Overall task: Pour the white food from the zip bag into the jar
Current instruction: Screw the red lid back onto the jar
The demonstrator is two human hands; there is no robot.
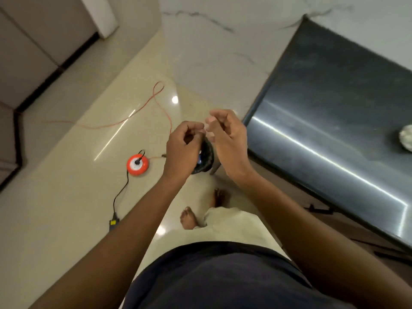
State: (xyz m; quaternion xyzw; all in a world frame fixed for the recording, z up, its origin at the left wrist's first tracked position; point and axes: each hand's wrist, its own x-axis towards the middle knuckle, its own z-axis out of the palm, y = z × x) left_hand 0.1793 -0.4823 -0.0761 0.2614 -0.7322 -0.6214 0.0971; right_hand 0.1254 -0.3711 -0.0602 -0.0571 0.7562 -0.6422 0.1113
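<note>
Fingers of both the left hand [182, 150] and right hand [227, 139] curl together, pinching something too blurred to name (perhaps the bag's seal), so pouring looks not yet begun, no jar shows, and a white lump [406, 137], possibly the food, sits far off on the dark table [323, 90].

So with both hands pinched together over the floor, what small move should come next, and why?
Probably turn toward the dark table and bring the hands over it. The left hand and right hand meet fingertip to fingertip above the floor, what they pinch is too blurred to name, and no jar shows. A white bundle lies at the table's far edge.
</note>
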